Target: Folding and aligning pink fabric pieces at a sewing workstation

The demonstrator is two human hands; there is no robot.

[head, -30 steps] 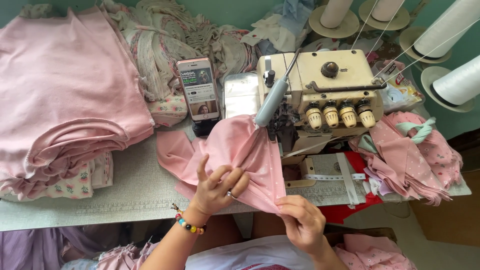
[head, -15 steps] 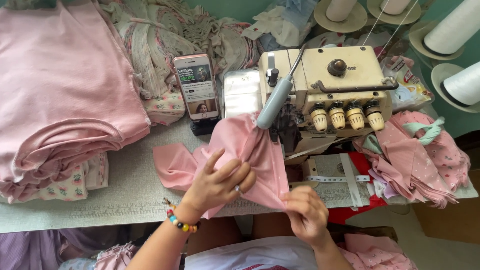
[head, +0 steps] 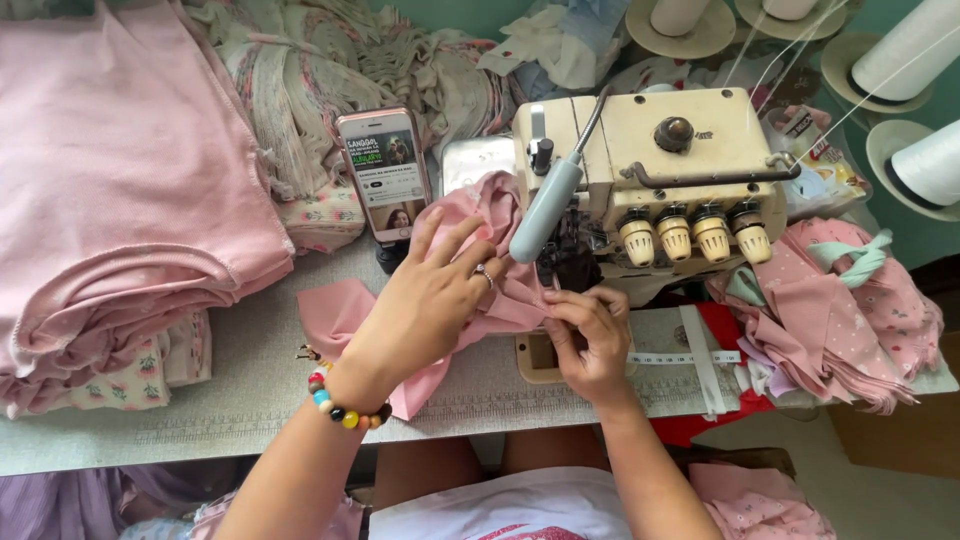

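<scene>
A pink fabric piece [head: 335,310] lies bunched on the grey table in front of a cream overlock sewing machine [head: 660,160]. My left hand [head: 425,300], with a ring and a coloured bead bracelet, rests flat on top of the fabric with fingers spread. My right hand [head: 590,335] pinches the fabric's edge just under the machine's dark needle area [head: 570,262]. Part of the fabric is hidden beneath both hands.
A smartphone [head: 385,172] stands upright behind the fabric. A pile of folded pink cloth [head: 120,180] fills the left side, floral cloth [head: 330,60] the back. Pink cut pieces [head: 840,310] lie right of the machine. White thread cones [head: 915,45] stand at the back right.
Both hands moved up towards the machine. The left hand slid forward over the fabric, flattening it. The right hand brought the fabric's edge up to the needle area.
</scene>
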